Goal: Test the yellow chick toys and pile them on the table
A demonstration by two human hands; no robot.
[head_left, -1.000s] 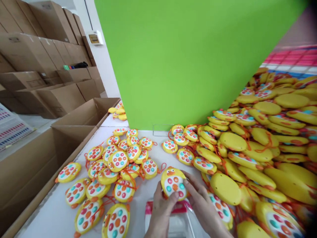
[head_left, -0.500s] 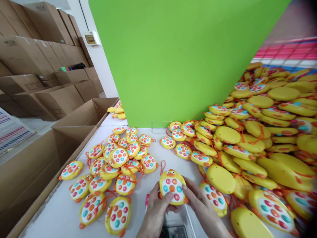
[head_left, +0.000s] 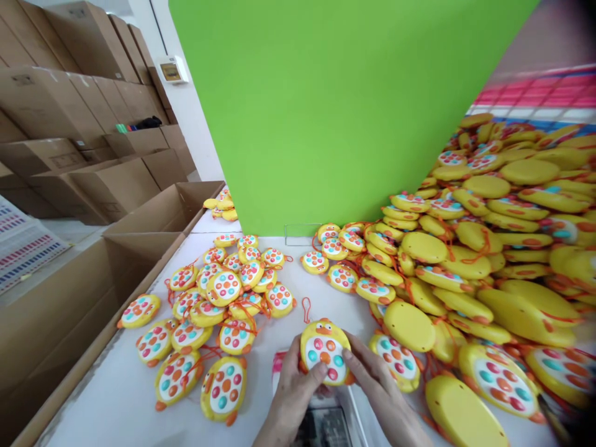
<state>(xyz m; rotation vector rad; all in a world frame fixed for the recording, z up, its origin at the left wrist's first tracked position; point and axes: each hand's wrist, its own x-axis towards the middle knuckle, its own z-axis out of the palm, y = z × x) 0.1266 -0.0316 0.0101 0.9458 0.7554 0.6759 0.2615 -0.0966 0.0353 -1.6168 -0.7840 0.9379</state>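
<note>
Between both hands I hold a yellow duck-shaped toy (head_left: 325,352) face up, with coloured round buttons on its white belly and an orange cord loop at its head. My left hand (head_left: 298,382) grips its left side, the thumb lying on the lower buttons. On the other side, my right hand (head_left: 370,375) closes on the right edge with its thumb near a button. Below the toy, partly hidden by my hands, sits a clear-sided container (head_left: 356,416) with something dark in it. Loose duck toys (head_left: 223,390) lie to the left, mostly buttons up.
A large heap of the same toys (head_left: 423,247) fills the right side, many face down. Upright ahead stands a green panel (head_left: 335,112). Open cardboard boxes (head_left: 60,310) border the white table (head_left: 107,397) on the left, and stacked cartons (head_left: 46,102) rise behind.
The view has shifted slightly, so the surrounding toys sit a little differently in the picture. Both hands keep the same hold on the duck toy.
</note>
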